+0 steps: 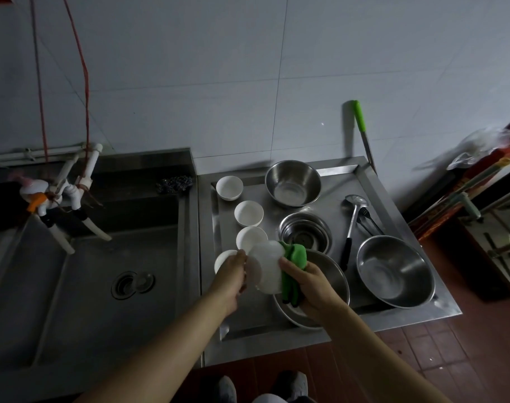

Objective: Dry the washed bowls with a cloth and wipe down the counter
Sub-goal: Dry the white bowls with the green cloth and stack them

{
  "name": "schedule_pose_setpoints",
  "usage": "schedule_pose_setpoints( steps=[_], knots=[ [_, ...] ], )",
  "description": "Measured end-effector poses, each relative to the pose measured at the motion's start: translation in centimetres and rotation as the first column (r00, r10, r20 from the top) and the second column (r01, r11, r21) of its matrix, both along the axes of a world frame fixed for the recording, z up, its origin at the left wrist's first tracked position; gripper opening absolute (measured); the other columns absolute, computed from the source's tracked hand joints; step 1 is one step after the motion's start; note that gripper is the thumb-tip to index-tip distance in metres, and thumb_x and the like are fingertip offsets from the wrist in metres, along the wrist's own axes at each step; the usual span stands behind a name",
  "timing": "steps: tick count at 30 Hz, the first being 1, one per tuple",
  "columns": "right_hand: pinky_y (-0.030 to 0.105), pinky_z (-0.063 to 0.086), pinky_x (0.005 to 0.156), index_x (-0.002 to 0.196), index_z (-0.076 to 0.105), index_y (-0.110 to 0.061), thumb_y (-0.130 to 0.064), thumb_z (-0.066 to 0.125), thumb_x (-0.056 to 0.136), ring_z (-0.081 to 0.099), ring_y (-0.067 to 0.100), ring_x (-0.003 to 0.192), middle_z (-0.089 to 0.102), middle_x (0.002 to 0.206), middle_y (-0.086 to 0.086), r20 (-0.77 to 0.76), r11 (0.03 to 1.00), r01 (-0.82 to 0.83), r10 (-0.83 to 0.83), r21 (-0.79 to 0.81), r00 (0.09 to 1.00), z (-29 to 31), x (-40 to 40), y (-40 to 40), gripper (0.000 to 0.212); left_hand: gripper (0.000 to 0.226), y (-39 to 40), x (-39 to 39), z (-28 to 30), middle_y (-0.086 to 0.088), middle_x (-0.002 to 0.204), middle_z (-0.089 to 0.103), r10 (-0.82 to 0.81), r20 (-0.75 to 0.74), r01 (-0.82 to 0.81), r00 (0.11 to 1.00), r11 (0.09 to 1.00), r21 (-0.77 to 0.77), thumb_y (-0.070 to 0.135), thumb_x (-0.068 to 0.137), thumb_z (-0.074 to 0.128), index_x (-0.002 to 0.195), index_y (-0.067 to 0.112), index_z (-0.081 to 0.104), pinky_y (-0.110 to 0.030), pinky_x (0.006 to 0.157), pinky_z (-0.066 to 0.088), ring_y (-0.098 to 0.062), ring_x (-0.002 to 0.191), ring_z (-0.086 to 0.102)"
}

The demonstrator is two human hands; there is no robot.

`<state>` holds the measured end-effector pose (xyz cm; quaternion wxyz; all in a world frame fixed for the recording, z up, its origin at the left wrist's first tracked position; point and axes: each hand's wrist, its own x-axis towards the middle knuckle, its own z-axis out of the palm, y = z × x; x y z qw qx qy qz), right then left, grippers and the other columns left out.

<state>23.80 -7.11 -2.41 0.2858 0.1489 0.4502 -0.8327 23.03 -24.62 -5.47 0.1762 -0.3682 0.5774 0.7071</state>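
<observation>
Left grip [233,270] holds a white bowl [266,270] above the tabletop [373,181]. Right grip [309,282] presses a green cloth [293,267] against it

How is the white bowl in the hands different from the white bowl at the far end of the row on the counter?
The held bowl is lifted and tilted on its side; the far bowl stands upright on the counter. The left hand grips the held bowl and the right hand presses a green cloth against it; nothing touches the far bowl. Both are plain white and look alike in shape.
</observation>
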Motion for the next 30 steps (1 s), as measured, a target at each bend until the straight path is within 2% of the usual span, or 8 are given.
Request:
schedule_pose_setpoints(
  steps=[2,6,13,16,20,22,27,30],
  knots=[
    [0.026,0.058,0.07,0.107,0.064,0.002,-0.007,0.062,0.095,0.072,0.021,0.085,0.071,0.099,0.017,-0.197,0.943,-0.039,0.11,0.332,0.974,0.1,0.1,-0.3,0.016,0.028,-0.4,0.0,0.5,-0.01,0.098,0.062,-0.123,-0.048,0.118,0.991,0.989,-0.093,0.045,0.098,0.05,0.105,0.021,0.064,-0.038,0.071,0.05,-0.025,0.086,0.059],
    [0.024,0.054,0.065,0.092,0.07,-0.021,-0.026,0.072,0.09,0.066,0.006,0.071,0.071,0.079,-0.003,-0.409,0.601,0.075,0.442,0.796,0.798,-1.8,0.8,-1.3,0.006,0.035,-0.7,0.2,2.5,-0.011,0.1,0.073,-0.256,-0.021,0.257,0.967,0.964,0.074,0.055,0.093,0.061,0.109,0.024,0.068,-0.043,0.079,0.06,-0.03,0.091,0.071],
    [0.032,0.052,0.077,0.099,0.069,-0.016,-0.044,0.065,0.091,0.064,0.012,0.086,0.07,0.095,-0.003,-0.586,0.521,0.269,0.725,0.81,0.361,-5.6,1.9,-1.3,0.029,0.022,-1.8,1.3,1.8,-0.008,0.105,0.072,-0.287,-0.108,0.292,0.952,0.956,0.033,0.029,0.092,0.064,0.112,0.03,0.071,-0.038,0.076,0.059,-0.026,0.095,0.068],
    [0.034,0.049,0.097,0.111,0.07,-0.018,-0.04,0.066,0.093,0.062,0.013,0.105,0.069,0.111,-0.002,-0.513,0.458,0.372,0.856,0.807,0.058,-6.6,1.7,0.2,0.03,0.025,-3.1,1.0,2.3,-0.011,0.09,0.071,-0.359,-0.043,0.361,0.932,0.932,0.035,0.023,0.091,0.054,0.104,0.03,0.074,-0.04,0.076,0.058,-0.027,0.083,0.066],
    [0.032,0.039,0.111,0.113,0.071,-0.018,-0.026,0.055,0.1,0.059,0.017,0.119,0.068,0.12,-0.001,-0.316,0.452,0.472,0.885,0.757,-0.341,-7.5,-0.2,3.1,0.022,0.03,-5.0,0.8,1.5,-0.013,0.097,0.068,-0.517,0.036,0.514,0.855,0.856,0.058,0.016,0.092,0.055,0.118,0.024,0.069,-0.035,0.069,0.058,-0.025,0.082,0.066],
    [0.032,0.043,0.108,0.11,0.072,-0.02,-0.022,0.048,0.1,0.06,0.017,0.117,0.069,0.119,-0.003,-0.235,0.423,0.493,0.887,0.76,-0.398,-7.5,-1.2,3.3,0.026,0.034,-4.7,1.1,0.9,-0.009,0.094,0.069,-0.507,0.05,0.503,0.861,0.861,0.069,0.012,0.095,0.052,0.121,0.027,0.067,-0.031,0.063,0.057,-0.021,0.079,0.067],
    [0.029,0.047,0.099,0.102,0.072,-0.025,-0.025,0.042,0.091,0.065,0.012,0.101,0.07,0.106,-0.009,-0.136,0.28,0.455,0.936,0.845,-0.324,-8.2,-0.9,2.1,0.032,0.039,-3.5,2.7,-2.5,-0.014,0.107,0.068,-0.287,0.054,0.287,0.957,0.958,0.004,-0.003,0.094,0.049,0.122,0.021,0.063,-0.037,0.071,0.062,-0.029,0.091,0.068],
    [0.028,0.043,0.104,0.104,0.073,-0.028,-0.026,0.041,0.089,0.064,0.01,0.105,0.07,0.109,-0.011,-0.151,0.267,0.4,0.942,0.877,-0.299,-8.9,0.2,2.0,0.036,0.036,-3.7,4.2,-4.2,-0.016,0.105,0.069,-0.228,0.091,0.227,0.969,0.974,0.026,-0.004,0.095,0.051,0.116,0.021,0.065,-0.033,0.06,0.059,-0.029,0.088,0.07]
  ],
)
